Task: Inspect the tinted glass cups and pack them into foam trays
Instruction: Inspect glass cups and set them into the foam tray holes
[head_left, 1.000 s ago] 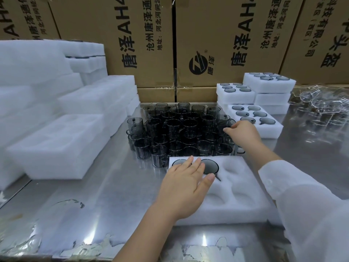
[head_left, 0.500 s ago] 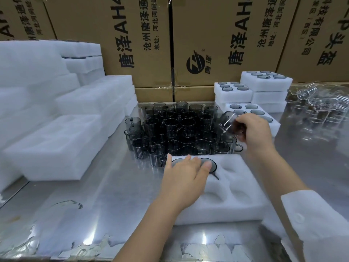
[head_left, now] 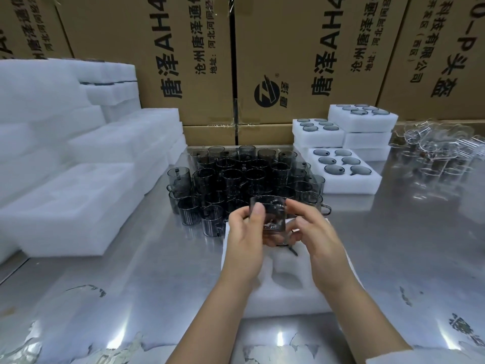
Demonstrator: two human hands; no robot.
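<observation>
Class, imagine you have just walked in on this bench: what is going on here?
A person holds one tinted glass cup between the left hand and the right hand, above a foam tray on the metal table, apparently looking it over. Just behind stands a cluster of unpacked cups. To the right sit filled trays, and empty foam trays are stacked on the left.
</observation>
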